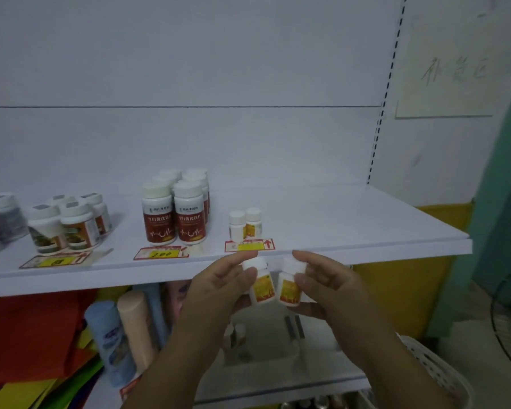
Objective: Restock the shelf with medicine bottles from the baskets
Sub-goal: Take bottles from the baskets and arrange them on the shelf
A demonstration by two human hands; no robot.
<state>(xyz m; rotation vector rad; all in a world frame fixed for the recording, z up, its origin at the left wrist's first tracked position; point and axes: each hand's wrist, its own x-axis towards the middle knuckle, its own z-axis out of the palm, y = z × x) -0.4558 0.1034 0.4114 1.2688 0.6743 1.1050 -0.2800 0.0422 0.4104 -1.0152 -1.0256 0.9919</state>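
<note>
My left hand (219, 287) grips a small white medicine bottle (261, 286) with a yellow and red label. My right hand (328, 283) grips a second small bottle (289, 287) of the same kind. Both bottles are upright, side by side, just below the front edge of the white shelf (351, 231). Two matching small bottles (245, 224) stand on the shelf above a price tag (250, 245), directly behind my hands.
Tall red-labelled bottles (174, 214) stand left of the small pair, and squat bottles (68, 225) further left. The shelf's right part is bare. A white basket (434, 370) sits lower right. Shampoo bottles (112, 340) lie on the lower shelf.
</note>
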